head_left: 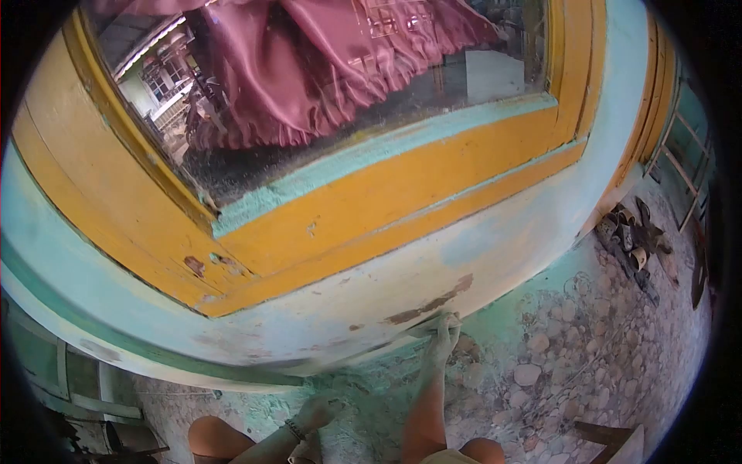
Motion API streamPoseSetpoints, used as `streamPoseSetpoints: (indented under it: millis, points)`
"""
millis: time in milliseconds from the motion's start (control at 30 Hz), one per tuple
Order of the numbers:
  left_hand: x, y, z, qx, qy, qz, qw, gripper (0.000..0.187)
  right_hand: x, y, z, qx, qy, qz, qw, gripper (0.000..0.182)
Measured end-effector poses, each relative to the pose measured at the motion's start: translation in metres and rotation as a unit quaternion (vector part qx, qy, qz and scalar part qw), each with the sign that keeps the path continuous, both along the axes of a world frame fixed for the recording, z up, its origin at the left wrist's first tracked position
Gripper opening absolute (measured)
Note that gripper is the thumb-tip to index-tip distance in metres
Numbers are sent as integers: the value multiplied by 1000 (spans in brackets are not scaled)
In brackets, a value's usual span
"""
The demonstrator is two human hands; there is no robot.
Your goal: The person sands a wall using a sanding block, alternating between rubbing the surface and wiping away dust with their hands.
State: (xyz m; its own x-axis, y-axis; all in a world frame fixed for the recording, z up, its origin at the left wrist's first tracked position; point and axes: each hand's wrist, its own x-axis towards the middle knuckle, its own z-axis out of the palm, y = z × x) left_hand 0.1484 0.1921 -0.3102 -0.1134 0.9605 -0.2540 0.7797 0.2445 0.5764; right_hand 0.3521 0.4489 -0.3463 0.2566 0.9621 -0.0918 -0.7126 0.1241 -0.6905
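My right hand is closed at the foot of the painted wall, just below a brown patch of bare surface. A thin, flat, greyish thing sticks out to the left of its fingers along the wall; its shape is too unclear to name. Lower and to the left, my left hand, with a bracelet at the wrist, hangs low over the green-stained ground, apart from the wall. Its fingers are too small and blurred to make out.
Above the wall is a yellow window frame with a pink curtain behind glass. Footwear lies at the right, near a ladder-like frame. Stony ground spreads below, with a wooden piece at bottom right.
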Motion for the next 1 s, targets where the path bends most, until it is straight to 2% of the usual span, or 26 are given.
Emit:
streamPoseSetpoints:
  millis: [67, 133, 200, 267, 367, 533, 600, 700, 800, 867, 900, 967, 1000]
  points:
    - [-1, -4, 2, 41, 1, -17, 999, 28, 1, 5, -3, 34, 7, 12, 999, 12]
    - [0, -1, 13, 62, -4, -10, 998, 30, -3, 10, -6, 6, -46, -8, 999, 12]
    - [10, 7, 49, 62, -13, 19, 998, 32, -6, 12, -4, -7, -50, -15, 999, 13]
    - [5, 2, 47, 15, -8, 52, 998, 34, -8, 10, 2, -8, -5, -10, 1000, 14]
    - [-1, -7, 37, -11, -5, 65, 998, 36, -9, 12, 0, 7, -24, -25, 999, 15]
    - [-6, -15, 29, 31, -6, 67, 997, 34, -9, 13, 0, 24, 15, -3, 1000, 20]
    - [1, -8, 42, 44, -31, 59, 997, 32, -8, 15, -3, 35, -7, 3, 999, 20]
    - [7, -3, 41, -28, -32, 38, 998, 30, -7, 13, 1, 25, -7, -4, 1000, 20]
    - [8, -11, 30, 44, -11, -69, 997, 31, -8, 11, 10, 13, 1, -3, 1000, 20]
    - [6, -11, 19, 60, 11, -104, 993, 32, -8, 11, 8, -1, -5, -11, 1000, 22]
    - [6, -13, 10, 66, 20, -122, 990, 33, -4, 14, 4, 33, -64, -9, 997, 23]
    - [4, -14, -15, 151, 19, -104, 983, 31, 6, 17, -3, 89, -182, 0, 979, 24]
    - [4, -17, -30, 186, 16, -92, 978, 30, 8, 18, -8, 94, -158, -10, 983, 25]
